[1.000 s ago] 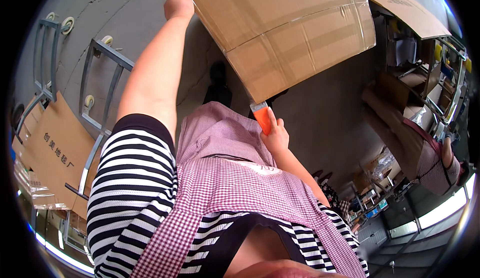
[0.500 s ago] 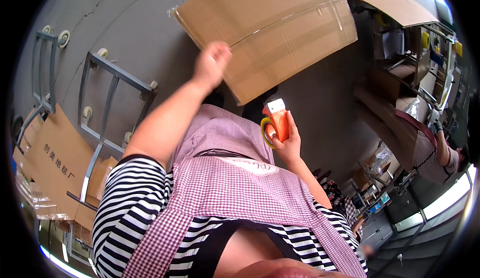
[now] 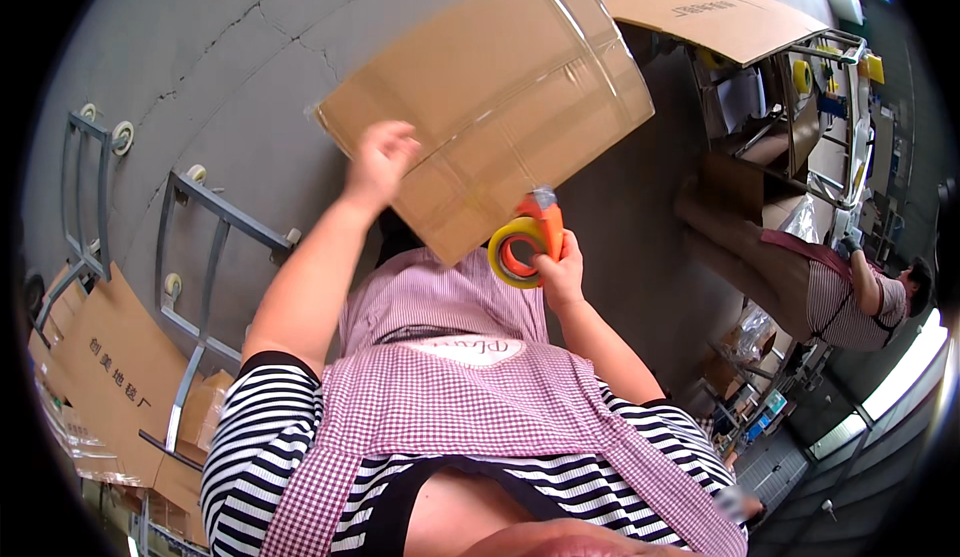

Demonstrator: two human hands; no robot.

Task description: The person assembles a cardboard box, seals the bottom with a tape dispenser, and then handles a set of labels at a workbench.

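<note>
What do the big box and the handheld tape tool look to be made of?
Box: corrugated cardboard by its matte brown faces, with glossy clear tape strips along the seam. Tape dispenser in the right hand: likely orange moulded plastic, smooth finish, carrying a yellowish tape roll.

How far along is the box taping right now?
Done: clear tape strips already cross the cardboard box. In hand: the left hand steadies its edge, and the right hand holds the orange tape dispenser at its lower edge. Other seams cannot be seen.
</note>
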